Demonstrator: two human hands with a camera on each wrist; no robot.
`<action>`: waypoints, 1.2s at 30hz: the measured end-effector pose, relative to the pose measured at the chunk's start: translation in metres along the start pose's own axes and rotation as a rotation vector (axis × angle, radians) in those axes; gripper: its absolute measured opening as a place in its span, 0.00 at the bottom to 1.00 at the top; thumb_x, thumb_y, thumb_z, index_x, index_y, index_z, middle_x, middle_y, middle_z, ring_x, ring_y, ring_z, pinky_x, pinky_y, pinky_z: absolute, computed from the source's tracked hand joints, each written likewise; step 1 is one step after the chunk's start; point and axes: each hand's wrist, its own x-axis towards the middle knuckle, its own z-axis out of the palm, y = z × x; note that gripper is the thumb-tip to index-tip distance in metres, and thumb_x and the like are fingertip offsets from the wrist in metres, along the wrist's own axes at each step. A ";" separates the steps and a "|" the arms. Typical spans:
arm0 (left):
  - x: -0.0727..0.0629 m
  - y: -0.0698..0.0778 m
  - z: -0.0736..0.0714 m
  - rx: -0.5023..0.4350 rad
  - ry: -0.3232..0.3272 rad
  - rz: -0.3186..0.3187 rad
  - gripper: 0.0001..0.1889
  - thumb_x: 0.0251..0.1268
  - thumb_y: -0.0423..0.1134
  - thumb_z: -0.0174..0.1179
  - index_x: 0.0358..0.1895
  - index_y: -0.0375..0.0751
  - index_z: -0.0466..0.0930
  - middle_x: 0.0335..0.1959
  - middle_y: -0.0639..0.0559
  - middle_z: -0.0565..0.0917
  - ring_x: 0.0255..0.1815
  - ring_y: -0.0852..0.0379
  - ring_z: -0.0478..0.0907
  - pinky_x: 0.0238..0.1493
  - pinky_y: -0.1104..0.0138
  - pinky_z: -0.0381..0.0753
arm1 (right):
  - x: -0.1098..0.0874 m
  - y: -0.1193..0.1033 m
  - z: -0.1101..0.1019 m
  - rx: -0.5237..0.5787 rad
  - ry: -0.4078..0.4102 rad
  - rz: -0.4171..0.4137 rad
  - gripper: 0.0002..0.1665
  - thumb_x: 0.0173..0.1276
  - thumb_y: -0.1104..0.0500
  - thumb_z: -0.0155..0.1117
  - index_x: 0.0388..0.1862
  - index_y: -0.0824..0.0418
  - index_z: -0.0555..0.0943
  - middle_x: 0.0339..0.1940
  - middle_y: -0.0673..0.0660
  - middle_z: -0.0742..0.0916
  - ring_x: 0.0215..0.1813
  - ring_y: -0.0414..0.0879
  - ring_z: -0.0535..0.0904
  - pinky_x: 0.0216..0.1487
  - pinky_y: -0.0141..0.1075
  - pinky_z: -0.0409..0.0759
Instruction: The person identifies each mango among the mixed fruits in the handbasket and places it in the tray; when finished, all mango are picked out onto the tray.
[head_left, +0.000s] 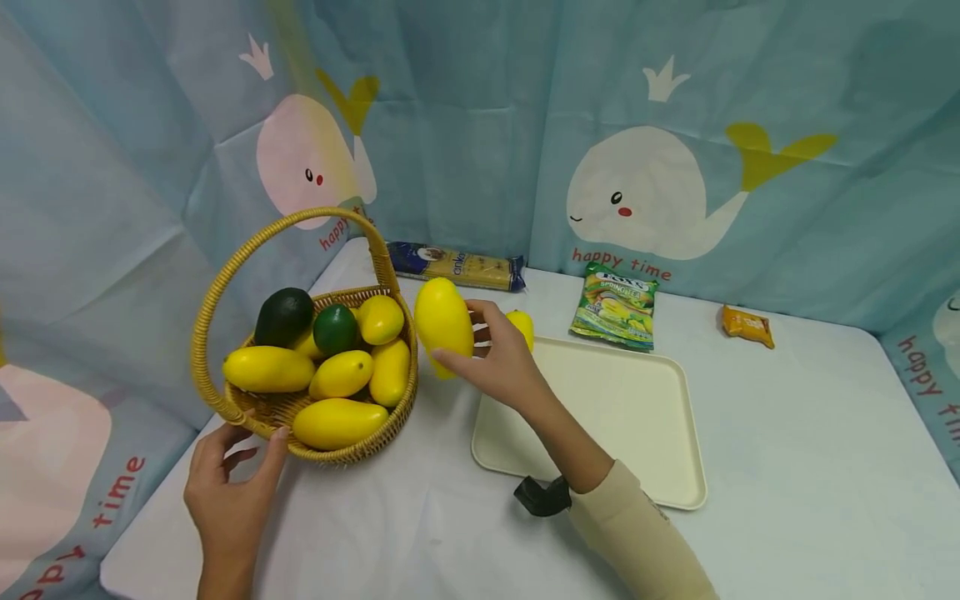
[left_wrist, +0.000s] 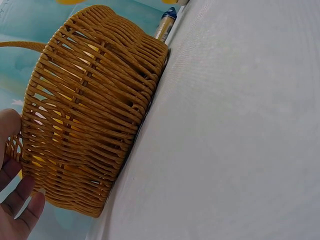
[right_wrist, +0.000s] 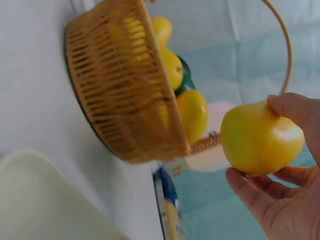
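My right hand (head_left: 498, 354) holds a large yellow mango (head_left: 442, 321) between thumb and fingers, in the air just right of the wicker basket (head_left: 408, 400). In the right wrist view the mango (right_wrist: 260, 140) is beside the basket's rim, clear of it. My left hand (head_left: 232, 487) grips the near-left rim of the basket with thumb and fingers, seen also at the left edge of the left wrist view. Inside the basket lie several yellow mangoes (head_left: 341, 423), a yellow lemon (head_left: 380, 320), a dark avocado (head_left: 285, 317) and a small green fruit (head_left: 335, 329). The basket's handle arches overhead.
A cream tray (head_left: 600, 417) lies right of the basket, under my right forearm. Partly hidden behind my right hand is another yellow fruit (head_left: 521, 327). Farther back are a pasta packet (head_left: 457, 265), a green candy bag (head_left: 615, 307) and a small orange packet (head_left: 747, 326). Printed curtains border the table.
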 end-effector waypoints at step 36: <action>0.003 -0.002 -0.001 -0.037 0.008 0.036 0.24 0.49 0.27 0.75 0.52 0.26 0.81 0.45 0.75 0.74 0.49 0.67 0.75 0.44 0.82 0.73 | -0.019 0.069 -0.090 -0.440 0.194 0.477 0.50 0.64 0.40 0.70 0.72 0.68 0.62 0.57 0.66 0.78 0.50 0.59 0.74 0.50 0.49 0.77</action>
